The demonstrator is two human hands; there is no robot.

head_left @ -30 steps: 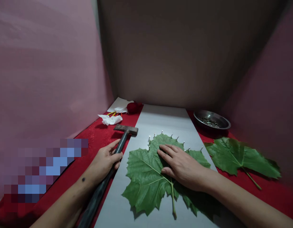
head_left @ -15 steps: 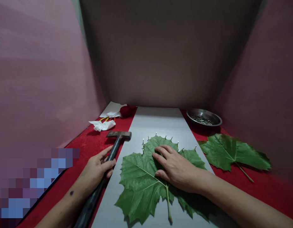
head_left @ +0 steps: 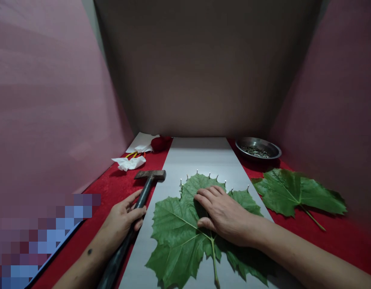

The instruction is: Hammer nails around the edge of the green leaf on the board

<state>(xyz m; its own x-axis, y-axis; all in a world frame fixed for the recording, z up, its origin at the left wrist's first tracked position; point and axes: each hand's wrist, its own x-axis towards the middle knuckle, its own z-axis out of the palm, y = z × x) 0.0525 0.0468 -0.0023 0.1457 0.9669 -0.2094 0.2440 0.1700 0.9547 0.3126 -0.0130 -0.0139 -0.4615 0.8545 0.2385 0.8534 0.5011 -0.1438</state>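
A large green lobed leaf point(head_left: 179, 237) lies on a long pale board point(head_left: 200, 154). Several nails point(head_left: 209, 175) stand upright along the leaf's upper edge. My right hand point(head_left: 219, 210) rests flat on the upper middle of the leaf, fingers stretched out; its forearm covers part of the right side. My left hand point(head_left: 125, 216) has its fingers round the dark handle of a hammer point(head_left: 149, 182), which lies along the board's left edge with its head pointing away from me.
On the red cloth point(head_left: 104, 192) to the left are crumpled white tissue point(head_left: 129, 162), a white sheet point(head_left: 143, 140), yellow-and-red handles point(head_left: 134, 154) and a dark red object point(head_left: 159, 143). A metal bowl of nails point(head_left: 257, 149) and a second leaf point(head_left: 296, 192) lie right. Walls enclose the table.
The view has shifted slightly. My right hand's fingers have drawn in a little on the leaf. My left hand stays on the hammer handle, and the nails stand as before.
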